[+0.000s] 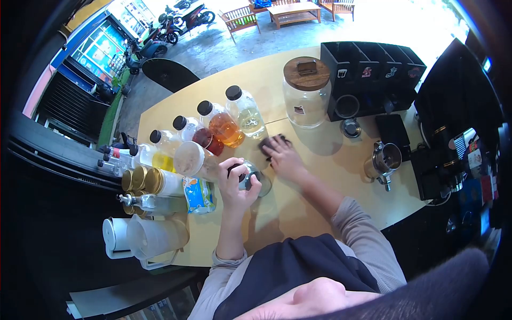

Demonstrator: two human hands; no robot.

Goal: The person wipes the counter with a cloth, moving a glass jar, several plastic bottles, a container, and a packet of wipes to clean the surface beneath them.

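Observation:
My left hand [237, 184] is wrapped round the black cap of a clear bottle [260, 184], which stands on the light wooden table [320, 186]. My right hand [284, 159] presses a dark cloth [270, 145] onto the tabletop. Just beyond the cloth is a bottle of pale liquid [249, 120] with a black cap. Beside it, further left, are a bottle of orange liquid [225, 128] and one of red liquid [204, 140]. A tub with a whitish lid [190, 158] is close to my left hand.
Gold-lidded jars [154, 181], a blue wipes packet [198, 194] and a clear pitcher [160, 237] line the left side. Toward the back right are a wooden-lidded jar [308, 98] and a black compartment rack [368, 80]. A metal-and-glass container [386, 157] stands at right.

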